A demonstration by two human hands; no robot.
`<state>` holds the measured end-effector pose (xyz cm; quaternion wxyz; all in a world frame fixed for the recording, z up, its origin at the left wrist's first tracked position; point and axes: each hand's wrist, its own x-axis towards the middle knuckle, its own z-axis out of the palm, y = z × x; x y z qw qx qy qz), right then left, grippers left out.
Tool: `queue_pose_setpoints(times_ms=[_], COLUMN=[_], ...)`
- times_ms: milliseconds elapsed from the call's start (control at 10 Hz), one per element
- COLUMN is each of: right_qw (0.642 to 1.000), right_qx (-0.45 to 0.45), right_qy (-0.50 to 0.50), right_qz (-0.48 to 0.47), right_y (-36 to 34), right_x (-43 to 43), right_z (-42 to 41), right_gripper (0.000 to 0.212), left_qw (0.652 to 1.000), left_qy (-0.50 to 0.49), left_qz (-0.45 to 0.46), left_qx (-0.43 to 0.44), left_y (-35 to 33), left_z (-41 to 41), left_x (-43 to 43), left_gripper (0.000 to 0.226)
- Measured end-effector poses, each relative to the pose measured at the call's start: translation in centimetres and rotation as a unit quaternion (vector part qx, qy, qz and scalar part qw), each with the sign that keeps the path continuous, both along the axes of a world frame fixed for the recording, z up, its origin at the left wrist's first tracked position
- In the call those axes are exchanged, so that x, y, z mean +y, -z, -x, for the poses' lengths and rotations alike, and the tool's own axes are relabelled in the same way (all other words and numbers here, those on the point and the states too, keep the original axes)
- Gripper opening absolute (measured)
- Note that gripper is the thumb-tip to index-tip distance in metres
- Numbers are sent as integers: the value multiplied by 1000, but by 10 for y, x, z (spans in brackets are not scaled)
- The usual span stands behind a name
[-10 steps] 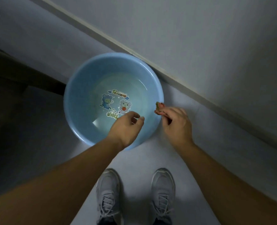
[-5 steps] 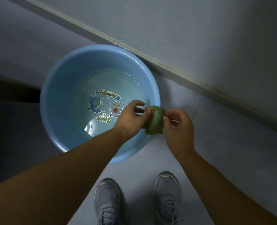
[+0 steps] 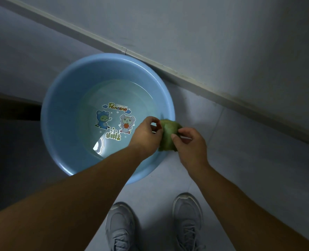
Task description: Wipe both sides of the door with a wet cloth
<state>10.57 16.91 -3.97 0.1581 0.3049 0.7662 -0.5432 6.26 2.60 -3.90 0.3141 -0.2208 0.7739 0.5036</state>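
Cloth, pinched between left fingers, right fingers

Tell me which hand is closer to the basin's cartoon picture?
Left. The left hand is over the basin beside the cartoon picture; the right hand is outside the rim, beyond the cloth.

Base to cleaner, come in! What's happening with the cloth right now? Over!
Left grip and right grip both pinching the green cloth. Cloth bunched, held over the rim of the blue basin, water inside. Nothing in the way.
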Motion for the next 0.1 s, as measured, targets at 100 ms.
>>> queue_pose_setpoints(times_ms=[100], right_qw=[1000], right_qx=[-8], right_qy=[25], right_qz=[6], right_y=[-6], right_x=[5], right_z=[-2], right_gripper=[21], left_qw=[996], left_qy=[11], left_qz=[88], left_qx=[-4], left_y=[-4], left_z=[1], left_x=[1], left_gripper=[35])
